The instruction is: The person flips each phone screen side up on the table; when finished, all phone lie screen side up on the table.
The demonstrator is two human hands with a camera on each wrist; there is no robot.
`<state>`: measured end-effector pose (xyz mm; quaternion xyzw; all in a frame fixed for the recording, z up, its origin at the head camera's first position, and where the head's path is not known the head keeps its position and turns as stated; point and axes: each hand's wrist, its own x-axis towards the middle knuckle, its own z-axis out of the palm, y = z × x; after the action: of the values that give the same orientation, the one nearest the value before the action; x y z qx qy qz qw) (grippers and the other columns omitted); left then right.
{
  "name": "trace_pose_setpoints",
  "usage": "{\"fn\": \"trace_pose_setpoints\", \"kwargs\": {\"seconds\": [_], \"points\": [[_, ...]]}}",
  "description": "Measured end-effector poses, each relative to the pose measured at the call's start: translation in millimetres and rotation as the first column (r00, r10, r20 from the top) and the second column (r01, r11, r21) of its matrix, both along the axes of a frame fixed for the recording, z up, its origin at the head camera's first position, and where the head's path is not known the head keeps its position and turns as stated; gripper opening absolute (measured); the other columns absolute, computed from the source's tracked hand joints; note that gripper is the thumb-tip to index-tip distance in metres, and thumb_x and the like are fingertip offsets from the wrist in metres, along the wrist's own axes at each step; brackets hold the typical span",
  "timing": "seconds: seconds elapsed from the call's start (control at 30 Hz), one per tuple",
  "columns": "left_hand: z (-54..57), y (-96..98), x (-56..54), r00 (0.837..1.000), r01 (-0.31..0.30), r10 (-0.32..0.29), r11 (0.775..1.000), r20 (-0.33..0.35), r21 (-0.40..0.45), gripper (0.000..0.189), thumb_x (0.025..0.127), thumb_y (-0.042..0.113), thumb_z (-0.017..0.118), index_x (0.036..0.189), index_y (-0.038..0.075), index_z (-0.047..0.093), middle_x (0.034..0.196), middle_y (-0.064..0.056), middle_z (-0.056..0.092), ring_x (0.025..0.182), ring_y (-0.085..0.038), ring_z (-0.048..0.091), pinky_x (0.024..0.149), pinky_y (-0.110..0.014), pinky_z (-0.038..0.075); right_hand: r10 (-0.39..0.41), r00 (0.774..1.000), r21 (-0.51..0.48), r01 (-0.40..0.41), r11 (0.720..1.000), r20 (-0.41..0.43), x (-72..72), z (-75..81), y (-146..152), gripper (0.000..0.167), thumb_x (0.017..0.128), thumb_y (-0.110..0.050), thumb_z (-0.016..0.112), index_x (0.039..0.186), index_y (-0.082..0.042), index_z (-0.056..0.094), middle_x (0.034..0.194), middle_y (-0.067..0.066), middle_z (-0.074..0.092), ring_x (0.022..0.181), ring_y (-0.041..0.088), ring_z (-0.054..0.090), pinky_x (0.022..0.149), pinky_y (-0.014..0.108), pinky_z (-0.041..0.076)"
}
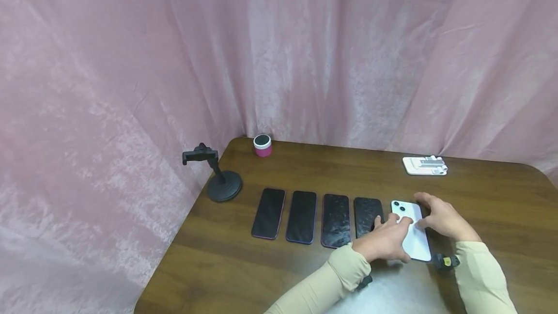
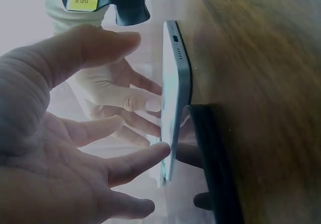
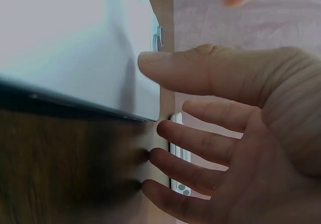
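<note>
A white phone (image 1: 416, 246) lies on the wooden table, its back with two camera lenses facing up. My left hand (image 1: 385, 240) hovers over its left side, fingers spread; in the left wrist view one fingertip overlaps the edge of the phone (image 2: 170, 83). From the right comes my right hand (image 1: 444, 217), thumb over the phone's back near the top corner and the other fingers beside its right edge. In the right wrist view these fingers (image 3: 195, 146) are loosely bent, apart from the phone (image 3: 75, 43). A dark phone (image 1: 367, 212) lies just left, partly hidden by my left hand.
Further left, more dark phones (image 1: 301, 217) lie screen up in a row. A black phone stand (image 1: 224, 185) is at the table's left edge, a pink jar (image 1: 262, 146) at the back. A folded white stand (image 1: 425, 165) lies back right. Pink curtains (image 1: 331, 62) hang behind.
</note>
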<state>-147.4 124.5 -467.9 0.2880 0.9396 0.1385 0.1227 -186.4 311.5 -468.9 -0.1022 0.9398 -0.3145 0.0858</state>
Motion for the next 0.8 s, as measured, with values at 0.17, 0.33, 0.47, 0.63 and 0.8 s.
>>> {"fn": "trace_pose_setpoints", "kwargs": {"seconds": [0.17, 0.33, 0.47, 0.63, 0.8], "points": [[-1.2, 2.4, 0.4, 0.999, 0.041, -0.041, 0.999, -0.017, -0.007, 0.077, 0.075, 0.036, 0.091, 0.140, 0.026, 0.050, 0.133, 0.003, 0.051, 0.129, -0.005, 0.045, 0.114, -0.042, 0.030, -0.019, 1.000, 0.023, 0.019, 1.000, 0.022, 1.7, -1.2, 0, 0.071, 0.072, 0.002, 0.080, 0.133, 0.018, 0.046, 0.127, 0.041, 0.051, 0.108, 0.051, 0.053, 0.087, 0.068, 0.045], [-3.3, 2.6, 0.8, 0.999, 0.050, -0.051, 0.998, -0.017, -0.039, 0.072, 0.073, 0.033, 0.092, 0.135, 0.026, 0.055, 0.124, 0.002, 0.051, 0.114, -0.009, 0.052, 0.113, -0.043, 0.031, -0.011, 0.999, 0.032, 0.010, 0.999, 0.047, 1.3, -2.2, -2, 0.071, 0.073, 0.002, 0.080, 0.134, 0.017, 0.047, 0.130, 0.041, 0.050, 0.112, 0.054, 0.051, 0.089, 0.069, 0.043], [-4.4, 9.2, 2.0, 0.999, 0.041, -0.040, 0.994, 0.005, -0.106, 0.072, 0.075, 0.034, 0.090, 0.137, 0.028, 0.054, 0.124, 0.003, 0.049, 0.111, -0.014, 0.051, 0.110, -0.048, 0.033, -0.002, 0.999, 0.042, 0.001, 0.999, 0.040, 1.9, -2.9, -2, 0.070, 0.072, 0.003, 0.078, 0.133, 0.018, 0.048, 0.132, 0.042, 0.049, 0.117, 0.058, 0.048, 0.091, 0.071, 0.041], [-4.3, 13.6, 3.6, 0.999, 0.036, -0.039, 0.986, -0.015, -0.163, 0.073, 0.076, 0.035, 0.088, 0.140, 0.030, 0.053, 0.123, 0.002, 0.049, 0.114, -0.017, 0.048, 0.108, -0.052, 0.035, 0.003, 1.000, 0.043, -0.004, 0.999, 0.030, 0.0, -3.4, -2, 0.068, 0.071, 0.003, 0.078, 0.132, 0.018, 0.049, 0.129, 0.040, 0.052, 0.117, 0.057, 0.050, 0.091, 0.070, 0.041], [-6.0, 12.3, 3.1, 0.997, 0.046, -0.056, 0.982, -0.054, -0.184, 0.069, 0.077, 0.037, 0.088, 0.138, 0.030, 0.054, 0.123, 0.001, 0.049, 0.114, -0.017, 0.047, 0.107, -0.053, 0.036, 0.015, 1.000, 0.043, -0.016, 0.999, 0.023, 0.0, -2.5, -4, 0.068, 0.071, 0.002, 0.078, 0.131, 0.017, 0.050, 0.128, 0.040, 0.053, 0.114, 0.055, 0.052, 0.091, 0.070, 0.042]]}}
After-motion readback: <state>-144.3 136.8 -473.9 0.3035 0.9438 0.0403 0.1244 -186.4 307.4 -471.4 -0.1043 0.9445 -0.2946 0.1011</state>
